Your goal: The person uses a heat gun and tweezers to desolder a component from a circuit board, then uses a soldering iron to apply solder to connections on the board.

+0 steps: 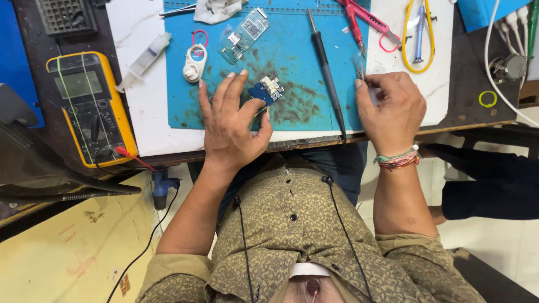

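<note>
Two bare hands work over a blue mat [292,50] that lies on a white board on the bench [477,73]. Left hand [230,126] rests near the mat's front edge, fingers [236,84] spread and lightly curled, thumb and forefinger closed on a small blue circuit board [268,90] that sits on the mat at the fingertips, slightly tilted; dark smudges stain the mat around it. Right hand [393,109] sits at the mat's right edge, fingers bunched together and pinched shut on metal tweezers [359,67], whose body points up and away from the hand; I cannot tell whether the tips hold anything. A coloured thread band circles the right wrist. Between the hands a dark soldering iron [327,67] lies roughly lengthwise on the mat, its handle end reaching the mat's front edge, touching neither hand. A larger pale-green circuit board [243,35] lies further back on the mat, well apart from the small one. Beside it, at the mat's left edge, lies a white round tool with a pink ring [195,62]. A clear syringe [143,59] lies on the white board left of the mat. A yellow multimeter [90,106] sits at the far left of the bench, a red probe lead plugged in at its lower end. Pink-handled cutters [362,19] and a yellow-framed tool [418,36] lie at the back right. A small green ring [487,99] lies on the dark bench surface at right.
</note>
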